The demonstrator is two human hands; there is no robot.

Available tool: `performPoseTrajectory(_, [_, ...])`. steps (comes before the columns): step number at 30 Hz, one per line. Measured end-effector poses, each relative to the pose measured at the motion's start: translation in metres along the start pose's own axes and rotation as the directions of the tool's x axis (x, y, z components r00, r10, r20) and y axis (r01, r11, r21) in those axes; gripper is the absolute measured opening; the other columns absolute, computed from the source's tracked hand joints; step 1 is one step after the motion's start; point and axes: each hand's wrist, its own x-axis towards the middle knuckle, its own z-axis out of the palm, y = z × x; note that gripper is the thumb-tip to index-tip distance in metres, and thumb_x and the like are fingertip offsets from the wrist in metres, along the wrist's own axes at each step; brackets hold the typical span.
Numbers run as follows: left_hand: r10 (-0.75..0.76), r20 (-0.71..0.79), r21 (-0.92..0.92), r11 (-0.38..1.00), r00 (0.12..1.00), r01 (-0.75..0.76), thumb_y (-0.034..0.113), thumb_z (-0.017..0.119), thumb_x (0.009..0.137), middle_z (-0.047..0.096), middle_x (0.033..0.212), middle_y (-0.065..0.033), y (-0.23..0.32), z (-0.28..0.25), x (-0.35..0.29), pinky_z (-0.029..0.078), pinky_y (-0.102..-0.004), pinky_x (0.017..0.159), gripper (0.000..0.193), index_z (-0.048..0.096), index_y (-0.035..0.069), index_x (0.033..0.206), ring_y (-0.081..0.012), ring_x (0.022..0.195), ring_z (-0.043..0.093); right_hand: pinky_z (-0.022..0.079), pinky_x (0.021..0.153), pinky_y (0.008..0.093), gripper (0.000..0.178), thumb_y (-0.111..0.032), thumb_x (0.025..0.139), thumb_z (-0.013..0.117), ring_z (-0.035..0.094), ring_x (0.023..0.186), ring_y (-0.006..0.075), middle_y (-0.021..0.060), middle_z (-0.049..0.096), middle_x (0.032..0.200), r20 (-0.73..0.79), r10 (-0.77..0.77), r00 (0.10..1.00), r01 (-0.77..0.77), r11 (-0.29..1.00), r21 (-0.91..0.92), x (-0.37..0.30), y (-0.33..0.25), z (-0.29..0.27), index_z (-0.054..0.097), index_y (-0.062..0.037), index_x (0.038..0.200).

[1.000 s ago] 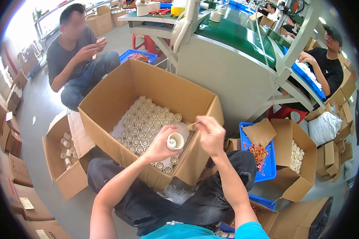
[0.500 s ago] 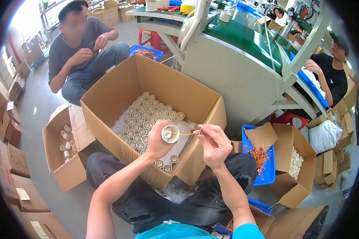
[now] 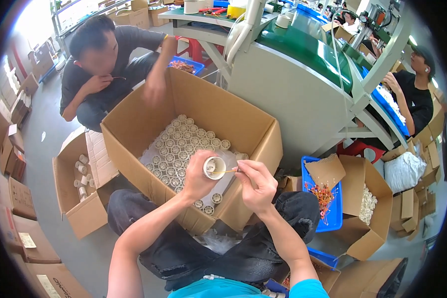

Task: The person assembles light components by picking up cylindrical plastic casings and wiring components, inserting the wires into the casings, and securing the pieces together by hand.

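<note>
A white plastic cylinder (image 3: 214,168) is gripped in my left hand (image 3: 198,175), its hollow end tilted up toward me. Thin yellow and dark wire (image 3: 229,171) runs from inside that opening to my right hand (image 3: 258,187), which pinches it between thumb and fingertips. What the wire joins inside is too small to tell. Under both hands stands a large open cardboard box (image 3: 233,110), where rows of round white plastic parts (image 3: 183,141) stand on a pale sheet.
Right of my knee lie a blue tray (image 3: 335,218) of red and orange wires (image 3: 323,198) and a box of small white pieces (image 3: 367,203). A smaller carton (image 3: 79,218) with white cylinders is at left. A co-worker (image 3: 109,54) sits across; a conveyor machine (image 3: 283,84) stands beyond.
My right hand has moved left, nearer the cylinder, so less wire shows between my hands. The co-worker across has leaned forward and reached an arm into the large box.
</note>
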Motion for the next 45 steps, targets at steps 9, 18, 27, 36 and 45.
performPoseTrajectory(9, [0.0,0.009,0.001,1.0,1.0,0.0,-0.004,0.081,0.062,0.062,0.101,-0.0114,-0.001,0.001,-0.003,0.049,-0.0395,0.08,0.053,0.057,0.007,0.108,-0.0325,0.093,0.061,0.058,0.072,0.0303,0.026,0.009,0.077,0.073,0.07,0.082,0.0232,0.0143,0.07,0.098,-0.036,-0.055,0.998,0.055,0.998,-0.008,-0.003,0.0,0.0,0.071,0.0017,0.102])
performPoseTrajectory(18, [0.014,0.02,0.009,1.0,1.0,-0.014,-0.003,0.081,0.062,0.062,0.1,-0.0118,-0.002,0.001,0.0,0.049,-0.0397,0.08,0.052,0.057,0.007,0.107,-0.0325,0.093,0.061,0.059,0.073,0.0305,0.026,0.014,0.078,0.07,0.071,0.082,0.0234,0.0175,0.068,0.103,0.044,-0.093,0.995,0.095,0.995,-0.035,0.002,-0.002,-0.002,0.069,0.0056,0.102])
performPoseTrajectory(27, [0.185,0.089,0.152,0.969,0.979,-0.197,0.006,0.079,0.064,0.064,0.099,-0.01,0.011,0.003,-0.001,0.047,-0.0395,0.079,0.045,0.059,0.007,0.104,-0.0299,0.094,0.062,0.053,0.079,0.039,0.023,0.003,0.071,0.075,0.064,0.091,0.0304,0.0127,0.065,0.105,0.207,-0.004,0.978,0.032,0.991,-0.13,-0.001,-0.005,0.005,0.072,-0.0022,0.093])
performPoseTrajectory(36, [0.137,0.18,0.044,0.988,0.974,-0.147,0.002,0.078,0.066,0.062,0.097,-0.0145,0.015,0.008,-0.002,0.055,-0.0399,0.067,0.05,0.054,0.003,0.11,-0.034,0.082,0.065,0.053,0.079,0.0366,0.018,0.0,0.07,0.074,0.063,0.094,0.0275,0.0101,0.065,0.107,0.311,0.181,0.933,-0.131,0.976,-0.174,0.004,-0.001,0.005,0.076,-0.0045,0.088])
performPoseTrajectory(45, [0.079,0.203,0.031,0.996,0.976,-0.087,0.007,0.08,0.068,0.062,0.1,-0.0136,0.011,0.005,-0.005,0.056,-0.0406,0.065,0.052,0.053,0.004,0.111,-0.0337,0.082,0.066,0.053,0.08,0.0341,0.018,0.002,0.072,0.073,0.065,0.091,0.0244,0.0096,0.067,0.108,0.287,0.288,0.914,-0.253,0.955,-0.154,0.003,-0.008,0.007,0.076,-0.001,0.09])
